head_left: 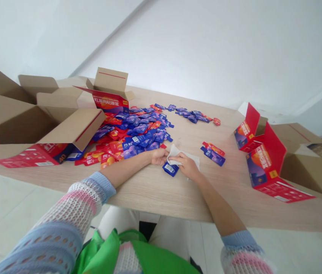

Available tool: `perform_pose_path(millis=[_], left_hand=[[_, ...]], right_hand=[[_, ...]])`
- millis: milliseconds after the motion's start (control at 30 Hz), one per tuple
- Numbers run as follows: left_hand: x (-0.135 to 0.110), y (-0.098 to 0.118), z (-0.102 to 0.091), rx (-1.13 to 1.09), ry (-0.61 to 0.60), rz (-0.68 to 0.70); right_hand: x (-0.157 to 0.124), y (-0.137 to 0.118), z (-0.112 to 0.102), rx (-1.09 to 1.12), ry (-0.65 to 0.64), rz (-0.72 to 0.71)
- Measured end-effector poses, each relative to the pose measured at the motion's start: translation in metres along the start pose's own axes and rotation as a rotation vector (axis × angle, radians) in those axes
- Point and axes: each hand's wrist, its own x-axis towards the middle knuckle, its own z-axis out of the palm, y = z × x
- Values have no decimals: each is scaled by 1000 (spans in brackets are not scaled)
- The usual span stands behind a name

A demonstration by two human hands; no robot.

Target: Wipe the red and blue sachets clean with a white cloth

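A blue sachet (171, 169) with a white barcode label lies between my hands, close to the table's front edge. My left hand (159, 156) is closed on its upper left end, with the fingertips partly hidden by a white cloth or tissue (194, 158). My right hand (188, 166) presses this cloth over the top of the sachet, fingers closed on it. Just left of my hands spreads a large heap of blue and red sachets (138, 129). To the right, a blue sachet (214, 156) overlaps a red sachet (217, 148).
Open cardboard boxes stand at the left, a near box (46, 148) and a far box (111, 99). At the right are a smaller open red box (245, 133) and a larger open red box (266, 167). More sachets (192, 115) lie at the back near the wall.
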Motion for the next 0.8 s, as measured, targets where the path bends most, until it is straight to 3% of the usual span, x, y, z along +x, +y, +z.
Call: perform_pose_path(millis=[167,333,433,567,700,800], left_hand=[[-5,2,3,-70,-64,-11],[-6,1,13,-98,-5,57],[-8,2,17,-101,26,85],[-11,1,20,-113,87,93],[-9,0,21,-144,84,110],[-7,0,21,-139,94,151]], right_hand=[[4,25,-6,-176,30,279],[-3,37,-17,-237,65,401],[-10,35,-28,-219,123,330],[-14,17,-37,-171,184,124],[-11,-4,-24,-92,31,-89],[-8,-11,-8,-72,-90,-139]])
